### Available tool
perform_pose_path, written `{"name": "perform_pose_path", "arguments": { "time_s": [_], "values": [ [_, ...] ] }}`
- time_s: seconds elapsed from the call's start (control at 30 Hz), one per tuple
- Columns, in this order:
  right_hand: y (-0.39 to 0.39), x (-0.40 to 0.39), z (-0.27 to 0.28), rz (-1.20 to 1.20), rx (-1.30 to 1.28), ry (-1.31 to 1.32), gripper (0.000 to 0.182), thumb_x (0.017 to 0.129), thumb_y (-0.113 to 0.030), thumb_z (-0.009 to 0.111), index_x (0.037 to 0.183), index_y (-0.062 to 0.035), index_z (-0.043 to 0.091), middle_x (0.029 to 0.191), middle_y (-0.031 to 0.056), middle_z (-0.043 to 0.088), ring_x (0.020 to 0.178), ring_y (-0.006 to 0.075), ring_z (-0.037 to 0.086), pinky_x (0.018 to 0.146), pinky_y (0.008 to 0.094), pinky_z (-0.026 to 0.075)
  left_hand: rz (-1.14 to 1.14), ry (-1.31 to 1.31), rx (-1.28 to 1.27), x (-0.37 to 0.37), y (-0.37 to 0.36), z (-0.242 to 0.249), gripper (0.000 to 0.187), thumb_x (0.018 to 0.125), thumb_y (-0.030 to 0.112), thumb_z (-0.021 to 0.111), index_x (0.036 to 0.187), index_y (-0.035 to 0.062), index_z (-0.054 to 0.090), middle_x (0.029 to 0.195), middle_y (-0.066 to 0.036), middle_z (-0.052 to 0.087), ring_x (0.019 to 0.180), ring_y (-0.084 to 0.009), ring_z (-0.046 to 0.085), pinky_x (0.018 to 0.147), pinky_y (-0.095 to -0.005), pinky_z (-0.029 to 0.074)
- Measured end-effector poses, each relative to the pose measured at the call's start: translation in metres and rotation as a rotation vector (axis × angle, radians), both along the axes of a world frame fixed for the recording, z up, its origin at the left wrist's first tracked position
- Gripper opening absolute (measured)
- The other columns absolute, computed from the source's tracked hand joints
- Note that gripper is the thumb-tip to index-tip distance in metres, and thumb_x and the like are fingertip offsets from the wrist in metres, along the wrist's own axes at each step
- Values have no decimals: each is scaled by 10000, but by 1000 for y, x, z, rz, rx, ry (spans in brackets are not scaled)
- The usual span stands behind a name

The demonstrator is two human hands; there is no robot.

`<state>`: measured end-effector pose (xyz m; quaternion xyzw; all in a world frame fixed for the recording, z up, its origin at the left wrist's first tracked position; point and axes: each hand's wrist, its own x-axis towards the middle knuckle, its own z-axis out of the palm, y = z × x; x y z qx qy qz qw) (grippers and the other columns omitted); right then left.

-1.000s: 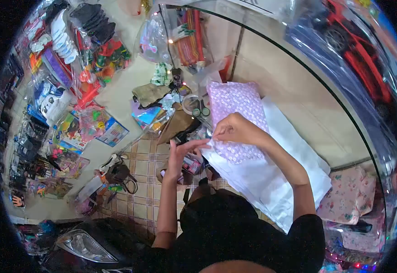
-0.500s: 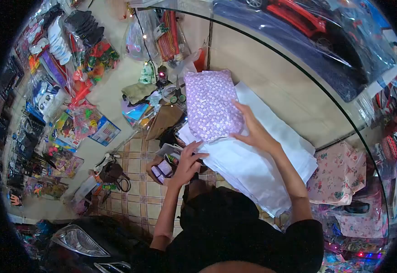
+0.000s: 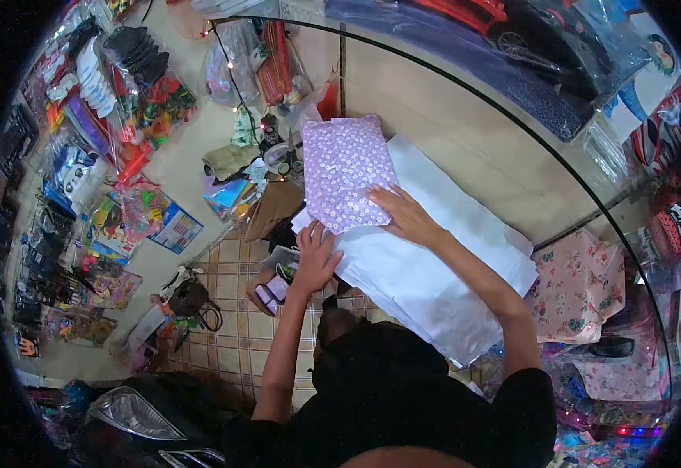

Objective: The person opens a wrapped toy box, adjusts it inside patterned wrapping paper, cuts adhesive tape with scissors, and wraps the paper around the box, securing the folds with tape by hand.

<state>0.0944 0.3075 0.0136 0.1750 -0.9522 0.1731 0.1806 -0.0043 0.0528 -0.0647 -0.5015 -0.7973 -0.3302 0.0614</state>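
A purple package with small white flowers [image 3: 346,168] lies on a stack of white sheets [image 3: 442,257]. My right hand [image 3: 409,218] rests with spread fingers on the lower right part of the package. Beside the package's lower left corner, my left hand [image 3: 315,256] lies at the edge of the white sheets, its fingers apart. Neither hand is gripping anything.
Scissors [image 3: 290,156], a cardboard piece [image 3: 274,209] and small items lie left of the package. A pink floral package [image 3: 578,288] sits at the right. Bagged goods line the left wall, and a motorbike headlight [image 3: 136,413] is at lower left.
My right hand has moved from the package's right edge onto its surface. My left hand has shifted slightly up and left. The whole view has shifted a little.
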Motion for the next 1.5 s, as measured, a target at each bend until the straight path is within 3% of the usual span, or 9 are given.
{"name": "perform_pose_path", "arguments": {
  "time_s": [0.23, 0.43, 0.53, 0.73, 0.77, 0.87, 1.07, 1.27, 1.5],
  "values": [
    [12, -10, -22, 79, 128, 89, 481, 908, -82, 438, 1389, -100, 419, 1413, 67, 467, 1267, 223, 487, 1106, 385, 356, 185, 102, 118, 6, 15, -19, 469, 891, 403, 524, 1180, 35, 566, 1330, -245, 352, 1288, -383, 256, 1070, -524, 141],
    [14, -3, -31, 223, 149, 34, 513, 913, -96, 453, 1420, -108, 375, 1386, 83, 496, 1219, 243, 531, 1080, 383, 393, 219, 78, 21, 6, 6, -27, 521, 871, 485, 522, 1168, 62, 590, 1246, -202, 396, 1213, -364, 308, 1049, -514, 166],
    [15, -3, -32, 178, 157, -35, 522, 922, -101, 454, 1434, -116, 356, 1371, 105, 508, 1190, 257, 553, 1066, 385, 410, 211, -54, 205, 10, -5, -18, 580, 838, 562, 529, 1158, 87, 619, 1236, -181, 404, 1183, -363, 332, 1038, -516, 178],
    [9, -3, -20, 150, 233, 38, 505, 913, -130, 540, 1400, -96, 413, 1241, 102, 611, 1120, 264, 601, 958, 367, 497, 94, 174, 264, -8, 5, 25, 596, 780, 635, 561, 1117, 158, 683, 1386, -187, 346, 1345, -430, 214, 1101, -582, 113],
    [8, -2, -18, 139, 238, 32, 502, 916, -130, 543, 1400, -94, 413, 1235, 105, 614, 1113, 265, 605, 937, 371, 510, 57, 140, 271, -14, 10, 35, 517, 784, 596, 591, 1061, 173, 701, 1479, -194, 259, 1409, -447, 90, 1117, -609, 65],
    [-1, -3, -12, -36, -67, -233, 483, 874, -76, 602, 1340, -69, 475, 1241, 131, 602, 1041, 262, 634, 861, 378, 535, 20, 149, 267, -38, 18, 26, 445, 793, 545, 614, 1019, 174, 712, 1510, -183, 235, 1415, -445, 87, 1114, -618, 61],
    [-8, 17, -3, -163, -648, 172, 327, 789, -44, 698, 1105, -89, 629, 1120, 112, 536, 944, 230, 597, 793, 339, 519, -68, 96, 138, -44, 15, 23, 400, 817, 506, 602, 1003, 173, 722, 1520, -126, 272, 1416, -426, 122, 1123, -601, 70],
    [-11, 26, -24, -321, -776, 95, 132, 729, -106, 790, 827, -81, 705, 991, 60, 470, 966, 178, 517, 801, 290, 456, -62, 56, 152, -41, 15, 23, 387, 830, 482, 587, 1007, 168, 728, 1510, -127, 287, 1408, -421, 140, 1122, -567, 113],
    [-3, 17, -42, -433, -620, 155, 152, 673, -95, 841, 749, -72, 711, 934, 24, 409, 910, 155, 473, 785, 266, 425, -51, 48, 142, -39, 16, 25, 368, 819, 457, 606, 987, 155, 732, 1494, -133, 306, 1403, -416, 149, 1117, -552, 131]
  ]
}}
